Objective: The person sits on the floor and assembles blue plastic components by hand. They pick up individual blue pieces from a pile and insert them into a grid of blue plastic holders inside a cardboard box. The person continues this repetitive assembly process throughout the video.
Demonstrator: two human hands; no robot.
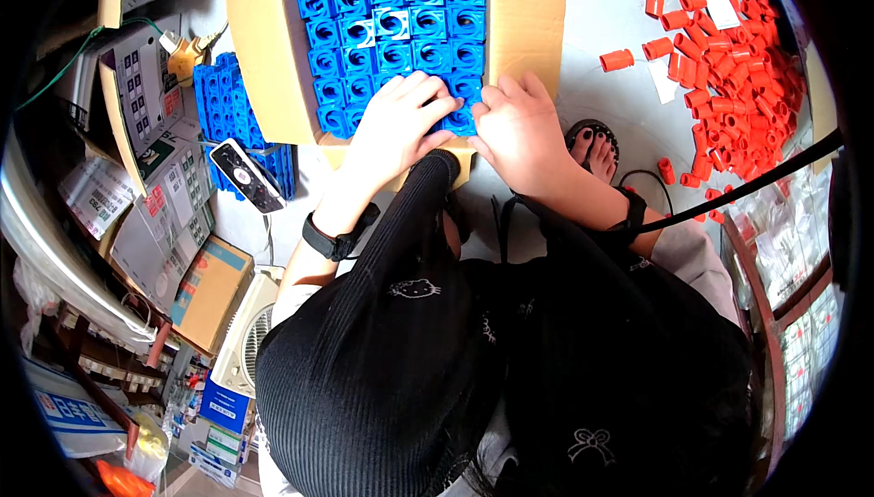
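Observation:
An open cardboard box in front of me holds rows of blue square plastic parts with round holes. Both my hands are at the box's near end. Between them, in the near right corner, sits one blue plastic part. My left hand grips its left side with curled fingers, the thumb lying below. On the other side, my right hand has its fingers bent against the same part. My fingers partly hide this part and the ones beside it.
Many red plastic sleeves are heaped on the floor at the right, some scattered. Left of the box stands a stack of blue plastic pieces with a phone-like device against it. Cartons and a yellow plug adapter are further left.

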